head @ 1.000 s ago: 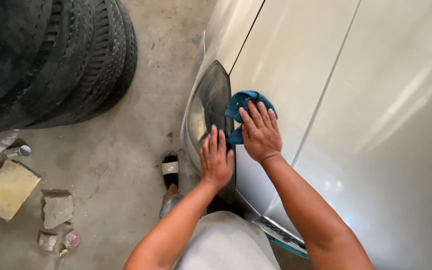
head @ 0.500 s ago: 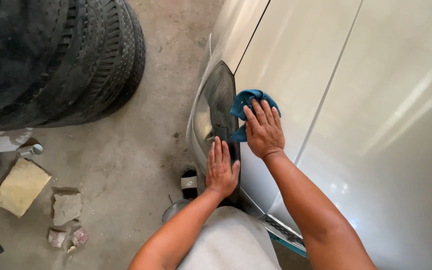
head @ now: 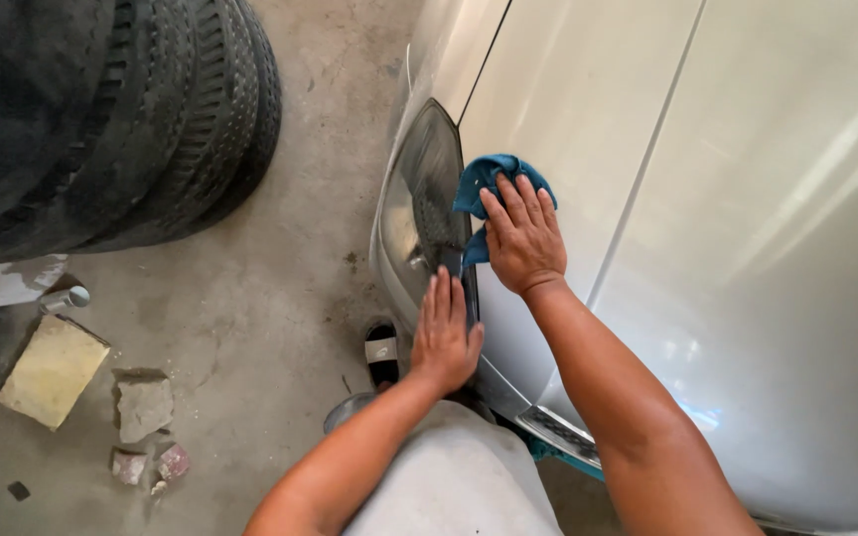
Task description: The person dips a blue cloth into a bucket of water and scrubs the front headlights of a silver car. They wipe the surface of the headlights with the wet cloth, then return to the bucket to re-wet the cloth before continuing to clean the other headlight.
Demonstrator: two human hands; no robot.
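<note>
My right hand (head: 521, 238) presses a blue cloth (head: 484, 184) flat against the silver car body (head: 667, 199), right beside the dark headlight (head: 419, 213). The cloth sticks out above and left of my fingers. My left hand (head: 446, 333) lies flat with fingers together on the lower end of the headlight, a small dark piece just past its fingertips. It holds nothing. Both forearms reach up from the bottom of the head view, over my grey-clad knee.
Stacked black tyres (head: 101, 119) fill the upper left. On the concrete floor (head: 280, 298) lie a yellow block (head: 52, 369), broken stone pieces (head: 144, 405), a small metal can (head: 64, 299) and paper. My sandalled foot (head: 381, 349) stands below the headlight.
My left hand slid down the headlight toward its lower end. The right hand with the cloth stays in about the same place. The view shifted slightly.
</note>
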